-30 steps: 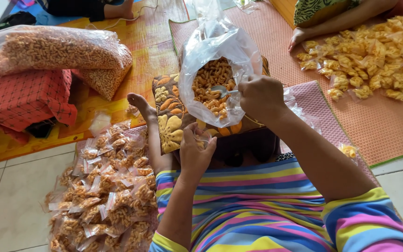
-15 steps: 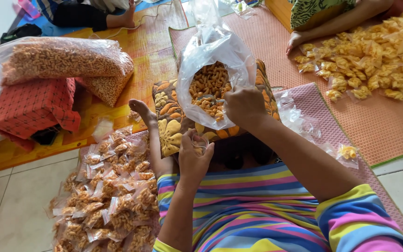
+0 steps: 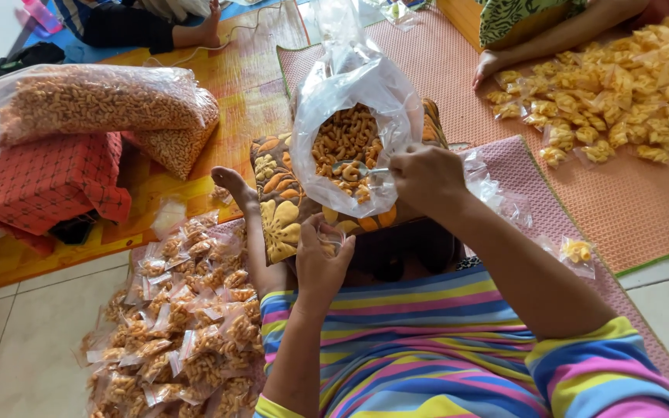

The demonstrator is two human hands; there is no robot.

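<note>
A large clear plastic bag of orange curled snacks stands open on a flower-patterned cushion in front of me. My right hand holds a metal spoon whose bowl lies among the snacks inside the bag. Just below the bag's mouth, my left hand pinches a small clear packet with its opening upward. My striped sleeves and lap fill the lower frame.
A heap of small filled packets lies at my lower left on the tiled floor. Two big bags of snacks rest on a red box at left. Another person's arm rests by a pile of yellow snack packets at upper right.
My right hand has dropped from the bag's rim and pushed the spoon into the snacks. My left hand keeps the small packet in about the same place.
</note>
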